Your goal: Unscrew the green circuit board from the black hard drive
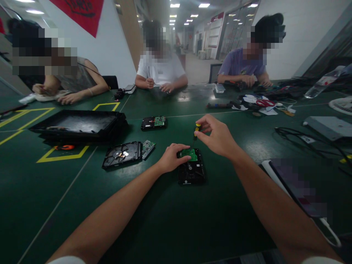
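Note:
A black hard drive [192, 173] lies on the table in front of me, with a green circuit board [193, 155] on its far half. My left hand [173, 157] grips the drive's left side, its thumb resting across the board. Between the fingertips of my right hand [216, 135] is a small yellow-and-black screwdriver [197, 131], held upright with its thin shaft pointing down at the board's far edge. Left of my hands lies another hard drive [122, 154], with a loose circuit board [148, 149] by its right end. Farther back sits a third hard drive [154, 122], its green board showing.
Black trays [79, 124] are stacked at the left, near an orange-handled tool [66, 147]. At the right lie a tablet-like device [297, 187], black cables [308, 138] and a grey box [330, 127]. Three people sit across the table, their hands on its far side.

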### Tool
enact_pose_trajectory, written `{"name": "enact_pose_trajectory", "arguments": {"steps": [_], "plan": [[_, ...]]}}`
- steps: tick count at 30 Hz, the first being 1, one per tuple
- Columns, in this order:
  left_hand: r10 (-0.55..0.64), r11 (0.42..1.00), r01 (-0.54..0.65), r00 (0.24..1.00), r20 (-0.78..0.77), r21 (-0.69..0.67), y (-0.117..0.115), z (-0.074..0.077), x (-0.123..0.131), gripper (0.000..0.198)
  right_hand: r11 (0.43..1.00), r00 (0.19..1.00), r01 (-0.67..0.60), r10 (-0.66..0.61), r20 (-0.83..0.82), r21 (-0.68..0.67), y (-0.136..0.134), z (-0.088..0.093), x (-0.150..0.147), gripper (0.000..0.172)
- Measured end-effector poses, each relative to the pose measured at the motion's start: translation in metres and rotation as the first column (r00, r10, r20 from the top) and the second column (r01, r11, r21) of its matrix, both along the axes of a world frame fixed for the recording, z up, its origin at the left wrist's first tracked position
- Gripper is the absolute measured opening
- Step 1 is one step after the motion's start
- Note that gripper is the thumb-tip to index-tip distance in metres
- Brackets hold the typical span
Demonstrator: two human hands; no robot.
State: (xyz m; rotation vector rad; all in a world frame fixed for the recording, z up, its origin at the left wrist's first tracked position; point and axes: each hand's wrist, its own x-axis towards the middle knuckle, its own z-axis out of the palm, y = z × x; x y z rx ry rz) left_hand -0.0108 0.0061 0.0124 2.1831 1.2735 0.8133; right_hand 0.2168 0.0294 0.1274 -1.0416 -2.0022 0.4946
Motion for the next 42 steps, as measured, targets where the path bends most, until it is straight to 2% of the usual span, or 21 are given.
{"name": "enact_pose_trajectory", "arguments": {"steps": [14,22,26,30,42], "plan": [[-0.002,1.0,0.002,1.0,-0.006,0.013,0.0002,0.001,0.0004,0.047,1.0,0.999,0.02,-0.021,-0.035,-0.022,0.0006,-0.0006,-0.0023,0.019],[0.003,1.0,-0.003,1.0,-0.001,-0.002,-0.0007,0.0004,0.0001,0.048,0.999,0.995,-0.012,0.008,-0.098,-0.037,0.0037,-0.0062,-0.0015,0.026],[0.009,1.0,-0.009,1.0,-0.002,-0.01,-0.0013,0.0013,0.0003,0.048,1.0,0.999,-0.015,0.015,-0.039,0.01,0.0039,-0.0058,-0.0013,0.029],[0.008,1.0,-0.008,1.0,-0.006,-0.012,-0.0012,0.0028,0.0006,0.048,0.998,0.999,-0.002,-0.001,0.048,0.068,0.0039,-0.0042,-0.0004,0.024],[0.004,1.0,-0.004,1.0,-0.009,-0.005,-0.0002,0.0001,-0.0004,0.049,0.996,0.997,0.003,-0.01,0.076,0.093,0.0008,0.0022,-0.0008,0.019]]}}
